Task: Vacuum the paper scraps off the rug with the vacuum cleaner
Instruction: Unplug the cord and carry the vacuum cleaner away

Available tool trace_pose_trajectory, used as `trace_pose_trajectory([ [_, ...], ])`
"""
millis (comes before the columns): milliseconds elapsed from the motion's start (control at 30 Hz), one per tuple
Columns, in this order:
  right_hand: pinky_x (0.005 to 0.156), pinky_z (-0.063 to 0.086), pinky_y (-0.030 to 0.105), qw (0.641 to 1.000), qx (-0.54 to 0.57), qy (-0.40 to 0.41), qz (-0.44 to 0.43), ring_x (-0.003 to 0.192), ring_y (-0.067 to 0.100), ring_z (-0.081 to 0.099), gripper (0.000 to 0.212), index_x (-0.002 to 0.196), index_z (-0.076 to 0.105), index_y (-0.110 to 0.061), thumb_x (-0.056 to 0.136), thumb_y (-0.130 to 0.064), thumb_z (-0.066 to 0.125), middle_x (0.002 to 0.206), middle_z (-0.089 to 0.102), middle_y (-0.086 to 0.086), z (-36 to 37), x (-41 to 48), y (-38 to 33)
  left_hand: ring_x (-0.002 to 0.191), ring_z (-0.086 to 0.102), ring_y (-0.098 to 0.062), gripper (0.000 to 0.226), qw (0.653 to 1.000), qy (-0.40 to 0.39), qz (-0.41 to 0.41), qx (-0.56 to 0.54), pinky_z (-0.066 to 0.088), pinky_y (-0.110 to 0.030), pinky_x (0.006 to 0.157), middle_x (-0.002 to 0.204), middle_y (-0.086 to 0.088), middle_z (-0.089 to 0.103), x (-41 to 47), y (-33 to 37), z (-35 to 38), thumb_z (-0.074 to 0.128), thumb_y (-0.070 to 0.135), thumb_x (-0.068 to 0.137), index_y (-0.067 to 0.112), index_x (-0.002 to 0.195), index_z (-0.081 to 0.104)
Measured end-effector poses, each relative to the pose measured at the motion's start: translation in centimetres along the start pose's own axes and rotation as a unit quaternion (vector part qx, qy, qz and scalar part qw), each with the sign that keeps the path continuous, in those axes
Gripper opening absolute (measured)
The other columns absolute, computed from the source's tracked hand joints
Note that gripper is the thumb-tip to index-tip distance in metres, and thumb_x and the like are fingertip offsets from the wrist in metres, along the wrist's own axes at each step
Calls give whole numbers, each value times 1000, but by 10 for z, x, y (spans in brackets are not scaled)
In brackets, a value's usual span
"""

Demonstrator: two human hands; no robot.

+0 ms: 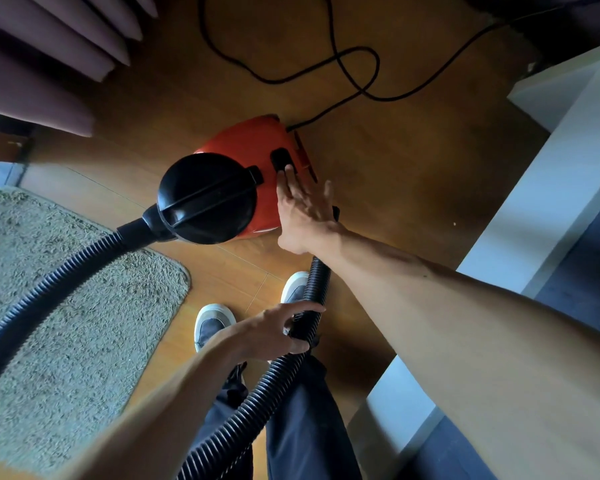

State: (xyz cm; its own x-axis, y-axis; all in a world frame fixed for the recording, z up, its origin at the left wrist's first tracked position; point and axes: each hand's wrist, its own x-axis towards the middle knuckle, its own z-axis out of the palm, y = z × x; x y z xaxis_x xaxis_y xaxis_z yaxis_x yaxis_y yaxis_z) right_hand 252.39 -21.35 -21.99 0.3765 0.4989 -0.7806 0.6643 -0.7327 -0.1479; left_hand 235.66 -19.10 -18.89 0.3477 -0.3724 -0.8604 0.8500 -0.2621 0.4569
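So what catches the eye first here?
The red vacuum cleaner with its black lid sits mid-floor, the right hand reaching a finger to its black button. Nearer, the left hand grips the ribbed black hose, and a shaggy rug lies left.

Home: rug point(66, 306), curtains point(49, 46), wooden floor point(378, 174)

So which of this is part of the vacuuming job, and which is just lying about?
Job:
vacuum cleaner
hose, gripped by left hand
power button, under right hand
rug
power cord

Lying about:
curtain
white furniture
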Motion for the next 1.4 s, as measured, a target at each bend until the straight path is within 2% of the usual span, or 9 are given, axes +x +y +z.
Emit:
trace_pose_trajectory([
  [133,119,3,59,1000,2,-14,-27,152,26,-1,105,156,-10,-10,81,-11,63,164,-17,8,-5,0,9,121,54,-18,62,1000,-11,1,10,57,-31,86,130,2,47,-5,1,-3,65,23,91,60,133,39],
  [267,120,20,52,977,202,55,-50,150,29,14,94,157,5,-18,82,-7,61,166,2,4,10,-10,24,119,54,-18,62,1000,-8,11,12,56,-27,83,123,5,46,-10,1,0,64,18,92,52,138,41],
  [467,105,39,44,918,361,-4,163,138,36,28,80,154,17,-36,88,-29,63,154,23,16,84,-59,48,121,53,-19,61,999,-11,8,29,54,-33,86,133,3,45,-8,-10,5,66,28,90,63,131,38],
  [667,92,56,40,763,604,-91,210,105,17,60,64,146,32,-43,92,-29,64,128,56,11,120,-100,51,124,50,-21,60,998,-28,3,51,55,-43,90,137,0,44,-10,-17,9,65,29,92,65,130,35],
  [833,78,61,32,707,679,-56,190,104,12,62,66,139,42,-46,89,-14,70,131,53,6,127,-107,46,121,54,-21,61,997,-40,15,64,52,-46,95,142,4,45,-15,-22,8,62,26,95,62,134,33],
  [1067,90,57,43,716,679,-53,157,114,24,61,65,123,49,-53,80,-14,77,130,55,7,125,-101,32,92,66,-15,61,997,-32,37,62,58,-43,81,123,5,58,-20,-38,3,64,22,93,63,128,36],
  [1167,81,57,31,736,659,-37,152,106,19,60,62,124,47,-46,81,-11,76,121,57,6,120,-104,22,72,61,-7,62,998,-16,48,48,58,-35,66,108,4,59,-25,-49,5,65,17,91,59,127,39],
  [1267,66,50,19,739,654,-5,160,93,9,57,60,126,46,-39,82,-8,74,111,56,-1,122,-109,5,74,61,-2,62,997,3,53,50,59,-29,69,110,8,57,-36,-58,7,65,13,91,52,132,39],
  [1400,87,56,39,718,664,55,200,95,15,61,63,118,48,-49,77,-12,77,111,57,1,134,-111,-33,101,65,-16,72,996,5,62,64,57,-39,87,126,-4,58,-52,-77,5,65,7,88,43,141,34],
])
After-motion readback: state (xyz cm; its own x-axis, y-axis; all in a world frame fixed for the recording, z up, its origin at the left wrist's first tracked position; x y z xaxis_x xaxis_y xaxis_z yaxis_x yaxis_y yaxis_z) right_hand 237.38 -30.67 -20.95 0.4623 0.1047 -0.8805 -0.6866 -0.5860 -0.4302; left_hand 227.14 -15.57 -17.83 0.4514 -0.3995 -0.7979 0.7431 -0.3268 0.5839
